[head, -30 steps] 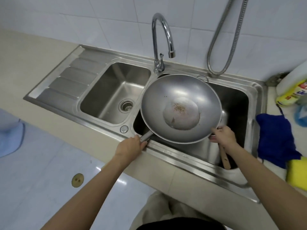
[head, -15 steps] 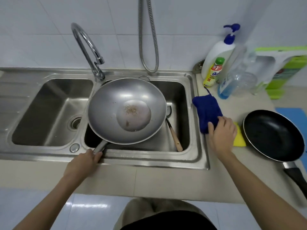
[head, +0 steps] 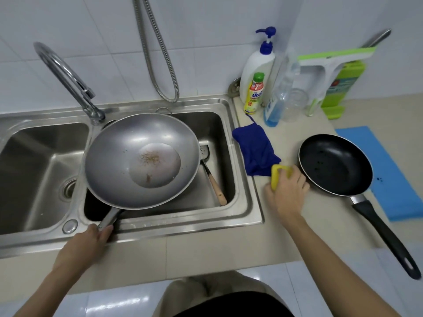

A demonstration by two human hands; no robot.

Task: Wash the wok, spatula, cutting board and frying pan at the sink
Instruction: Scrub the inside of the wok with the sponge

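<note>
Over the right basin our left hand (head: 88, 242) grips the round steel wok (head: 142, 160) by its handle, likely heavy and wet-slick; our right hand (head: 288, 191) clutches a soft yellow sponge (head: 278, 176).

Wok (head: 142, 160) hides the spatula (head: 211, 172) blade's left part.
</note>
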